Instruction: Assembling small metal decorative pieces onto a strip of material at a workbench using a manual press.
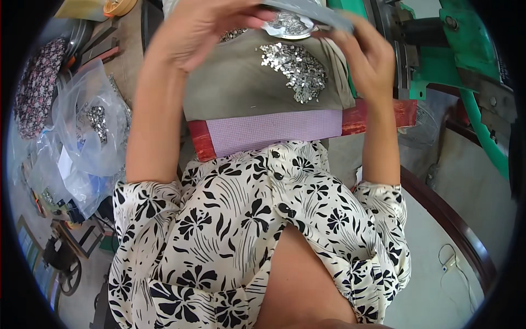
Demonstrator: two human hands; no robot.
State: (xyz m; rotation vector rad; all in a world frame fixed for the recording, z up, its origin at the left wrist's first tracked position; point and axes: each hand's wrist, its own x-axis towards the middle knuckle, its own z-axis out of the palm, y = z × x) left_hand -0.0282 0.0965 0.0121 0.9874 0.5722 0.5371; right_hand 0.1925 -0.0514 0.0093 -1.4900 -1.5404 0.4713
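Both hands raised over the worktop (241,93): left hand (200,27) and right hand (364,57) pinch a flat grey pouch (307,13) by opposite edges, above loose metal bits (298,68). It looks light, floppy and slippery; edges seem the safest hold.

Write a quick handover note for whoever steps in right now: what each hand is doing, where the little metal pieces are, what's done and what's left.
Left hand: raised at the top of the view, fingers closed on the near side of a grey tray.
Right hand: gripping the tray's other end.
Small silver metal pieces: a pile lies loose on the grey cloth-covered board on the lap; more lie at the tray. Another batch sits in a clear plastic bag to the left.
Done: a pile is out on the board.
Left: cannot tell how many pieces remain in the tray.
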